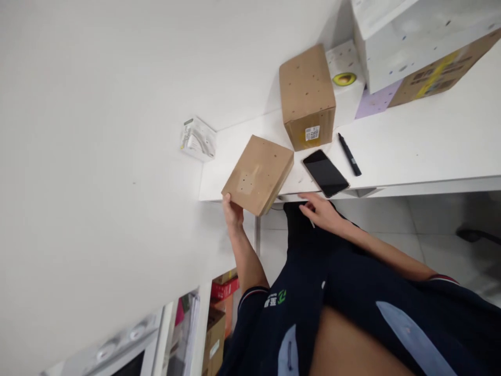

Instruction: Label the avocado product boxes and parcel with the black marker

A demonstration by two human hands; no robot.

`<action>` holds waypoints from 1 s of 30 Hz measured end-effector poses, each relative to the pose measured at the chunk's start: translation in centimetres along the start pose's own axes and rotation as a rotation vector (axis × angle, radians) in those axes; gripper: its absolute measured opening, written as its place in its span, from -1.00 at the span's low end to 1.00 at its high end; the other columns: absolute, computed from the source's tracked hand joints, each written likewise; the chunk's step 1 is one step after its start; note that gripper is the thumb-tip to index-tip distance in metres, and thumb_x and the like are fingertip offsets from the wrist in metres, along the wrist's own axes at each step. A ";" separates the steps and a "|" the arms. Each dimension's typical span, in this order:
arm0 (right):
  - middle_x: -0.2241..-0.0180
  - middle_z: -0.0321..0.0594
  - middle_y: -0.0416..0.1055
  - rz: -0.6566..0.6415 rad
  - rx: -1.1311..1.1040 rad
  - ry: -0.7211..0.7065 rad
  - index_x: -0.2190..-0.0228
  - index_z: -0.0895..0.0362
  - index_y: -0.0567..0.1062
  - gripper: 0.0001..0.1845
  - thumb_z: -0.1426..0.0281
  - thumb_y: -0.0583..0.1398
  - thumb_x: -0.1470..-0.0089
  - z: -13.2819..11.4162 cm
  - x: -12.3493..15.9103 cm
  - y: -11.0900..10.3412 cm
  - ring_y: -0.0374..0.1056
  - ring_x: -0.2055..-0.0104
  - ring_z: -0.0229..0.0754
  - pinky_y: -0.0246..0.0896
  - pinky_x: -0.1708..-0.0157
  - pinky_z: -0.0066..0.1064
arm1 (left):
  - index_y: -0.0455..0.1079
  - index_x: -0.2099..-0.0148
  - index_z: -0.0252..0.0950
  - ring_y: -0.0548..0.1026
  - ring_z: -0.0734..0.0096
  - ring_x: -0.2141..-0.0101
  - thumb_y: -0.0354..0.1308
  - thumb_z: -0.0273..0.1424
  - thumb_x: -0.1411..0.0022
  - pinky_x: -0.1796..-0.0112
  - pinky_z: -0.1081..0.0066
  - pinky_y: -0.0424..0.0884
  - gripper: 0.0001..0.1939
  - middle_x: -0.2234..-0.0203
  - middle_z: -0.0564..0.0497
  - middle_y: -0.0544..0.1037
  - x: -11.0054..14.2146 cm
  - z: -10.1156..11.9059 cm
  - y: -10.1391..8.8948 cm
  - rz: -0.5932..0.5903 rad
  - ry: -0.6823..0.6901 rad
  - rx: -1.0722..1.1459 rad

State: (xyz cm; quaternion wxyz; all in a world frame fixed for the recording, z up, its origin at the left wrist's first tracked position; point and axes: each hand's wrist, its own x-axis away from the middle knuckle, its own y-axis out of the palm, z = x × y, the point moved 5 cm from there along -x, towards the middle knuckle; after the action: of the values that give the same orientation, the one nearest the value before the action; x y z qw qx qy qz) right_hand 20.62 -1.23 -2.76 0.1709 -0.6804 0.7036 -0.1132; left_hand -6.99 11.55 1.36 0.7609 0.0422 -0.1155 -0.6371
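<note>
My left hand point(232, 210) grips a flat brown cardboard box point(260, 172) by its near left corner. The box is tilted above the left end of the white desk, and its plain top shows a few dark specks. Just off the desk's front edge, my right hand point(323, 213) is partly curled, with the index finger reaching forward. A thin pale thing peeks out below its fingers, too small to name. Beyond that hand, a black smartphone point(325, 173) lies on the desk near the edge. A black marker pen point(349, 154) rests to the right of the phone.
A taller cardboard box point(307, 86) with a label stands against the wall. Beside it are a white box with an avocado picture point(344, 79) and a large white box point(426, 44). A small white box point(199, 139) is at the desk's far left corner. Shelves hold cartons point(214, 339) lower left.
</note>
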 end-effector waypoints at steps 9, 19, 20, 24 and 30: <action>0.02 -0.04 0.49 0.275 -0.063 0.107 -0.04 0.10 0.46 -0.59 0.25 0.17 -0.18 0.7 -1.5 -3.8 0.48 0.33 -0.19 0.53 0.26 -0.23 | 0.52 0.03 -0.25 0.60 0.18 0.07 0.18 0.14 -0.16 0.11 0.31 0.54 -0.41 0.08 -0.13 0.63 1.1 -2.7 1.8 0.100 -0.174 0.025; 0.03 -0.01 0.41 0.541 0.334 0.139 -0.01 0.12 0.49 -0.62 0.27 0.14 -0.20 3.0 -1.6 -11.1 0.46 0.33 -0.14 0.50 0.16 -0.10 | 0.45 -0.14 0.02 0.47 0.11 -0.15 0.34 0.05 -0.11 0.16 0.34 0.57 -0.43 -0.24 -0.03 0.46 6.4 -2.6 2.2 0.007 -0.186 0.089; 0.03 0.00 0.41 0.555 0.367 0.139 -0.01 0.11 0.49 -0.62 0.27 0.15 -0.20 3.1 -1.8 -11.5 0.46 0.32 -0.13 0.50 0.14 -0.08 | 0.42 -0.18 0.05 0.47 0.11 -0.14 0.37 0.03 -0.09 0.19 0.33 0.57 -0.39 -0.26 -0.01 0.43 6.8 -2.7 2.1 -0.006 -0.203 0.077; 0.04 0.03 0.42 0.559 0.363 0.132 0.00 0.10 0.51 -0.61 0.20 0.16 -0.21 2.8 -2.8 -11.7 0.45 0.32 -0.11 0.49 0.15 -0.07 | 0.24 -0.34 0.05 0.52 0.13 -0.06 0.43 -0.09 -0.03 0.20 0.32 0.58 -0.15 -0.24 -0.04 0.43 7.3 -3.3 2.0 -0.013 -0.223 0.031; 0.03 0.01 0.51 0.325 0.108 0.056 -0.06 0.08 0.53 -0.45 -0.01 0.09 -0.27 0.5 -3.6 -7.7 0.48 0.21 -0.05 0.49 0.15 -0.09 | 0.18 -0.38 0.01 0.47 0.11 -0.15 0.37 -0.17 -0.08 0.08 0.27 0.58 -0.16 -0.29 -0.06 0.39 7.8 -4.3 2.8 -0.015 -0.164 0.058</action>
State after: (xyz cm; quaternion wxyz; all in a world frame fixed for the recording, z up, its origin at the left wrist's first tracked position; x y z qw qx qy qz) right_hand 27.99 2.06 0.11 0.2034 -0.5440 0.8018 -0.1407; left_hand -2.06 4.11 -1.30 0.7427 0.0128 -0.1955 -0.6403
